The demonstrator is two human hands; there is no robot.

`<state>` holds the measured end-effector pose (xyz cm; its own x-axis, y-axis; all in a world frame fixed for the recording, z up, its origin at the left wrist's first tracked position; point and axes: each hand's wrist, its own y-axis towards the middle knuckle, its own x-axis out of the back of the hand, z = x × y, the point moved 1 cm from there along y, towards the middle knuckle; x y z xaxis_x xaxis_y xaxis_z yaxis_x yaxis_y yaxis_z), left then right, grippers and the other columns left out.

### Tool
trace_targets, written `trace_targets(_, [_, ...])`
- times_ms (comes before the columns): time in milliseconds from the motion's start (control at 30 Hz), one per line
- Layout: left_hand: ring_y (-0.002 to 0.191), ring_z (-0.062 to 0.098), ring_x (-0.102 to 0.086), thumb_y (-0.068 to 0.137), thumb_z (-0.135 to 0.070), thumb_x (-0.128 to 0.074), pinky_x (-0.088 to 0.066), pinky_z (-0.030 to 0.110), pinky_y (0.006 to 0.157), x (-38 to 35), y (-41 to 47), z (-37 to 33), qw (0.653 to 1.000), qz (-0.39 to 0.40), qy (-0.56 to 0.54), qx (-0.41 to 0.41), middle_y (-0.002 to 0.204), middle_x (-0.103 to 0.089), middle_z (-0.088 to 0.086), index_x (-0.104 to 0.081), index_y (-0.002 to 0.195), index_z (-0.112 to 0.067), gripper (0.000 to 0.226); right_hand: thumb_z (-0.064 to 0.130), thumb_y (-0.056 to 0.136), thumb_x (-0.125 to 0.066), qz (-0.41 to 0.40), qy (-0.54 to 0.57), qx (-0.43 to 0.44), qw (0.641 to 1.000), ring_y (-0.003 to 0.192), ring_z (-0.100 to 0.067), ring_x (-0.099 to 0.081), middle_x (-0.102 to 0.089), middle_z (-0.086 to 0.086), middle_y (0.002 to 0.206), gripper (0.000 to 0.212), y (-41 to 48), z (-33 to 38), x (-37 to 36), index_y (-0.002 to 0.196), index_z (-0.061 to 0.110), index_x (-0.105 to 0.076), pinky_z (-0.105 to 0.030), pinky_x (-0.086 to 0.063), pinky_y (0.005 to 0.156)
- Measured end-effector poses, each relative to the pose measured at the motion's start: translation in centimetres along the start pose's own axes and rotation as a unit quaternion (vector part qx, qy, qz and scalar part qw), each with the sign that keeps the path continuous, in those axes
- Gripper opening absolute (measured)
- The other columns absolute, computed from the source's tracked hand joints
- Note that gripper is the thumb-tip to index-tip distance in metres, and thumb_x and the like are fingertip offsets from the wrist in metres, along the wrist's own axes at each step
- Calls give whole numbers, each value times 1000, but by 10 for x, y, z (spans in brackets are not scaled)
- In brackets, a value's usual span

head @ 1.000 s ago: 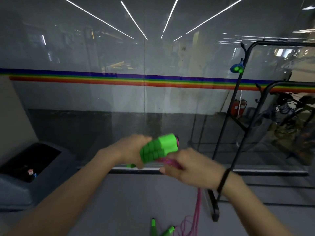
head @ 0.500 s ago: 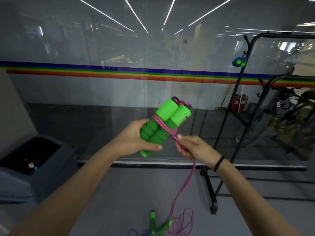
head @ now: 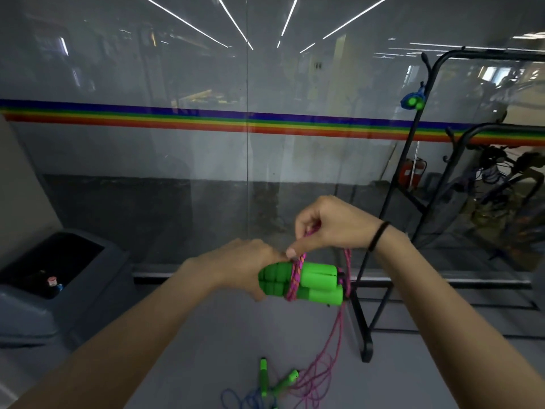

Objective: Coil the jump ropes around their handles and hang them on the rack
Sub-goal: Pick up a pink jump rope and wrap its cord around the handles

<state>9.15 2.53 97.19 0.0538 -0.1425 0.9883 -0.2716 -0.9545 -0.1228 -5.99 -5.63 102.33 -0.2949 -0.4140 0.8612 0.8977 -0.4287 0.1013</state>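
My left hand was closed around the pair of ribbed green foam handles, held level at chest height; my right hand pinched the braided pink cord just above its wraps. I judged the foam light and squashy, the limp cord needing tension, best gripped mid-handle
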Motion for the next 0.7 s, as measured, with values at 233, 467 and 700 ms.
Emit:
trace_targets(233, [80,9,-65,61,-2,-83,-55,30,76,8,-15,2,866,-196,-459,-32,93,-72,8,-65,102,-11,47,2,95,-37,-177,423,-134,878,41,-3,-41,-48,6,34,37,-12,-40,-44,61,15,-47,-15,-35,42])
trace_targets(467, [77,21,-69,62,-13,-84,-57,34,66,7,-9,25,758,-341,-540,135,89,-70,3,-51,106,-15,55,26,96,-43,-128,287,-101,944,40,-10,-33,-36,8,43,30,-26,-33,-67,70,13,-53,-23,-32,43])
trace_targets(700, [86,21,-66,57,-35,-78,-55,39,77,-12,-10,25,926,-249,-251,134,94,-69,-1,-46,115,-36,66,37,83,-62,-116,-63,-60,989,62,-12,-54,-64,0,68,19,-36,-20,-40,85,18,-67,-31,-45,62])
